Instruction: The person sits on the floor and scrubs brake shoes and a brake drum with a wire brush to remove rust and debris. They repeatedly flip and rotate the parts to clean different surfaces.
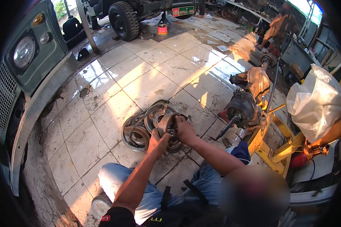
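Both of my hands meet over a pile of round metal parts on the floor in front of my knees. My left hand [158, 142] is closed on the near side of a curved metal band that looks like a brake shoe [165, 122]. From the right, my right hand [185, 131] grips the same piece with bent fingers. Beneath and behind it lies a round metal brake plate [150, 116]. Beside that, to the left, a second round plate [129, 145] carries a rusty hub-like part [138, 136]. My hands hide part of the pile.
To the right, a rusty axle housing [257, 81] and a dark drum-shaped part [243, 105] rest by a yellow stand [278, 151]. A plastic bag [314, 104] hangs near. A green vehicle front [30, 45] stands left; a red can [162, 29] and another person [276, 24] are far off.
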Demonstrator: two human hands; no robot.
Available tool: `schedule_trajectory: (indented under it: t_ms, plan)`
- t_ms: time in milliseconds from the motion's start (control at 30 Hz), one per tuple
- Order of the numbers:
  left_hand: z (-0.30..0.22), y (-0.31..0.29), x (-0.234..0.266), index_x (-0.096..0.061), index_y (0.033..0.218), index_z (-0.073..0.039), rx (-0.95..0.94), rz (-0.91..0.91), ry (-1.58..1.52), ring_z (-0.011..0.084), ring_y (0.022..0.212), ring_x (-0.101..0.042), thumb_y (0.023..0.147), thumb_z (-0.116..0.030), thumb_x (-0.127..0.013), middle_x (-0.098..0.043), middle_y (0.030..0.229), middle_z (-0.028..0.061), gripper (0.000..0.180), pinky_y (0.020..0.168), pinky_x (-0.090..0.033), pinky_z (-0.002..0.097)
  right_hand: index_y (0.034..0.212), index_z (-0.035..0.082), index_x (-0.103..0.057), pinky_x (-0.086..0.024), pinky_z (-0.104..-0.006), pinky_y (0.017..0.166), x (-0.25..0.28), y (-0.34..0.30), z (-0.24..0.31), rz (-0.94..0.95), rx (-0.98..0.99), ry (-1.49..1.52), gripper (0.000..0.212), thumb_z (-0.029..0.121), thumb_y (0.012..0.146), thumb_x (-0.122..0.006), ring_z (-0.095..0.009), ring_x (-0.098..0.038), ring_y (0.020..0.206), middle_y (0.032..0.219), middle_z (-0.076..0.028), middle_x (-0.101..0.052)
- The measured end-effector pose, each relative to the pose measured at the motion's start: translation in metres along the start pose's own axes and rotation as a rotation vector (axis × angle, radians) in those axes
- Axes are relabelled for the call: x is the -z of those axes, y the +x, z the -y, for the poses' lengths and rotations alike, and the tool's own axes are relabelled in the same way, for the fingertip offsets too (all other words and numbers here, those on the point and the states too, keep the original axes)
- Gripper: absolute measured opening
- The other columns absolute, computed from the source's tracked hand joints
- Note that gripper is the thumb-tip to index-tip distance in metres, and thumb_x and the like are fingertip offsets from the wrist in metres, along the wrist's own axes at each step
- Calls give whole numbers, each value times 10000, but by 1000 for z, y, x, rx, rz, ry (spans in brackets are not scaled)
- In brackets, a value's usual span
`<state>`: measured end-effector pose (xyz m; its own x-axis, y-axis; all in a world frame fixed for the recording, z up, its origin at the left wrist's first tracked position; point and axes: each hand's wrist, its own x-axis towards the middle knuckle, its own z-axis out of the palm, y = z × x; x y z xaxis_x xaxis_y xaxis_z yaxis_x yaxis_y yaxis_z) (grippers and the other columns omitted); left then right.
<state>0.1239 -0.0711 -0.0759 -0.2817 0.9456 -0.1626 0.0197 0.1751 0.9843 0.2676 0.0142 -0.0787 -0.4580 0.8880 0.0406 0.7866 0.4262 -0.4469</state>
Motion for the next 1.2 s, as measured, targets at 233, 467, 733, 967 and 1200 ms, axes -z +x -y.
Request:
schedule_trajectory:
  t_ms: [233, 467, 733, 967, 1200]
  plan:
    - [-40, 5, -19, -540, 923, -25, 124, -148, -327, 96, 459, -481, 954, -497, -494, -566, 656, 32, 476, 419, -396, 256, 1415, 35, -295, -405, -533, 940, -6, -1, 0, -131, 60, -28, 758, 229, 779, -660, -366, -478, 1194, 1338, -187, -430]
    - [-58, 0, -12, -559, 959, -57, -35, -89, -524, 120, 458, -503, 1011, -451, -368, -615, 716, 60, 441, 418, -408, 252, 1376, -3, -320, -313, -508, 1015, 13, 9, 6, -491, 207, -134, 717, 147, 760, -656, -398, -394, 1230, 1317, -219, -385]
    - [-71, -7, 2, -551, 1002, -48, 141, -47, -753, 159, 513, -479, 999, -496, -353, -564, 760, 74, 490, 459, -421, 300, 1413, -15, -314, -298, -478, 1071, 11, 12, 16, -392, 262, -20, 662, -4, 787, -529, -405, -339, 1286, 1367, -220, -349]
    - [-65, -12, 9, -543, 1057, -46, 93, 25, -873, 157, 519, -474, 1021, -415, -291, -605, 861, 104, 448, 457, -407, 290, 1473, -1, -202, -247, -453, 1139, 21, 7, 13, -306, 401, -152, 688, 41, 858, -510, -393, -174, 1421, 1527, -227, -182]
    - [-66, -12, 10, -545, 1055, -49, 114, -2, -879, 158, 509, -469, 1019, -387, -284, -605, 856, 110, 428, 452, -405, 290, 1457, -10, -258, -265, -443, 1134, 43, 0, 26, -167, 355, -215, 610, 70, 881, -446, -399, -218, 1405, 1507, -234, -249]
